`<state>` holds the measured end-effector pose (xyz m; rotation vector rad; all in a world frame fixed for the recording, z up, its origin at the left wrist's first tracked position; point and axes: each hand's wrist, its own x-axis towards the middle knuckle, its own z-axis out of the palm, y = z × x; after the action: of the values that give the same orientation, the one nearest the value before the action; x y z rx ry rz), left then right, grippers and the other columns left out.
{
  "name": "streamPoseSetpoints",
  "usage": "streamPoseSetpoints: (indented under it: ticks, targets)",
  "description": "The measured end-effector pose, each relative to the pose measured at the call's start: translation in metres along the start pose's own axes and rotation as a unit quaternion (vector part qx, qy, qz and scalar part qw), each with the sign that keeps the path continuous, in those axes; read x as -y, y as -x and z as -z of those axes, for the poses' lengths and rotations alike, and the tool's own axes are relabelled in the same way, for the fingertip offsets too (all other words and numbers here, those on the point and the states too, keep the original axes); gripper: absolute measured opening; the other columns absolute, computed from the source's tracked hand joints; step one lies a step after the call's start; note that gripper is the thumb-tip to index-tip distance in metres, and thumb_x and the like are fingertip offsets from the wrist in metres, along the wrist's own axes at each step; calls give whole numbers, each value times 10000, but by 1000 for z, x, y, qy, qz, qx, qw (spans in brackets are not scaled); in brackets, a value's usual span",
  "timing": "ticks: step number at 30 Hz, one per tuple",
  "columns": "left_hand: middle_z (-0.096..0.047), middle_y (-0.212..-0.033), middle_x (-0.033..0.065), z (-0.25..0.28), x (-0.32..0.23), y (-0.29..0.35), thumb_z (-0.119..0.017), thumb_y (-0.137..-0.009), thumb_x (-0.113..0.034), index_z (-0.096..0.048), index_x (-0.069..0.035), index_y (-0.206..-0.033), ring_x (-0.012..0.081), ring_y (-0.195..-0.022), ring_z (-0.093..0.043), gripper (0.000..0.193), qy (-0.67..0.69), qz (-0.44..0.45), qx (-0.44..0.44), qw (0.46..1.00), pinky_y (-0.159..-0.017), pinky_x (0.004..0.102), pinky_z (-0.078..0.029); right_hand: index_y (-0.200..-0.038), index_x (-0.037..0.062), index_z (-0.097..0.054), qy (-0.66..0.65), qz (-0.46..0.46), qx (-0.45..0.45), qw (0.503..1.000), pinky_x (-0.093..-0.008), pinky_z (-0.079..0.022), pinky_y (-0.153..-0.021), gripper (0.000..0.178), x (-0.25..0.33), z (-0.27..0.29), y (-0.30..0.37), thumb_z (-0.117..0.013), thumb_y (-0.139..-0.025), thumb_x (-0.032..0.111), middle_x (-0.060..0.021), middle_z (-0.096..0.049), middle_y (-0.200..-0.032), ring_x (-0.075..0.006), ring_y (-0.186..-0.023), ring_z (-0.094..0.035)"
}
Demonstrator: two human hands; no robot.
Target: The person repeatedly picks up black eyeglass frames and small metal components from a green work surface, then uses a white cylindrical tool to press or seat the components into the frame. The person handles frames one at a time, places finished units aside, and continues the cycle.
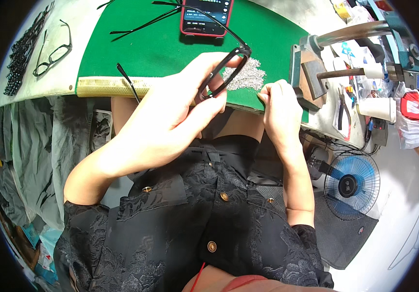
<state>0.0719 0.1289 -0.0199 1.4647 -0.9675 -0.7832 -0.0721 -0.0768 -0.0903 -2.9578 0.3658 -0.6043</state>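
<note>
The table (75, 29) fills the view from ten to two o'clock, clocked from its centre, with a green mat (141, 51) at twelve. A metal press (311, 73) stands at two o'clock, at the mat's edge.

The left hand (173, 100), between ten and eleven o'clock, pinches the glasses (241, 50) between thumb and fingers, raised over the mat's near edge. The right hand (283, 109), at two o'clock, is curled at that same edge, thumb and forefinger pressed together; I cannot tell whether anything sits between them.

The glasses are glossy black, thin-rimmed, with a squarish eye opening through which fingers show; whether it carries a lens cannot be told. The hand covers part of the front. The front's long axis slants from between one and two o'clock down to between seven and eight. From its upper corner one slim arm, unfolded, points to ten o'clock.

Spare glasses (69, 46), also black, lie at ten o'clock on the white tabletop. A red-edged phone (207, 23), screen lit, is at twelve. Beyond the held glasses, at one o'clock, lies a pile (248, 78) of tiny silvery bits.
</note>
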Motion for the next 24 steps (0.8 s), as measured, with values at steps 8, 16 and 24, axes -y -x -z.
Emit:
streamPoseSetpoints:
  ticks: [8, 16, 24]
  targets:
    - [-529, -945, 94, -4, -16, -5, -442, -968, -61, -218, -25, -1469, 82, -721, -512, 550, 192, 43, 102, 975, -562, 190, -471, -839, 22, -535, -131, -9, 2, 991, -367, -451, -617, 76, -14, 5, -2, -609, -827, 33, -113, -532, -807, -272, -731, -567]
    - [-514, -967, 112, -38, -33, -14, -429, -965, -25, -220, -3, -1427, 99, -596, -523, 508, 354, 162, 221, 894, -554, 218, -522, -869, 33, -489, -470, 78, -123, 870, -244, -376, -657, 263, 0, 61, -22, -527, -975, 270, -68, -464, -829, -138, -731, -447]
    - [-525, -949, 98, -48, -29, -11, -415, -968, -46, -228, 27, -1425, 73, -559, -500, 499, 293, 132, 240, 916, -529, 201, -482, -900, 30, -441, -473, 44, -137, 869, -242, -462, -635, 274, 6, 58, -7, -542, -976, 274, -83, -443, -833, -139, -676, -485]
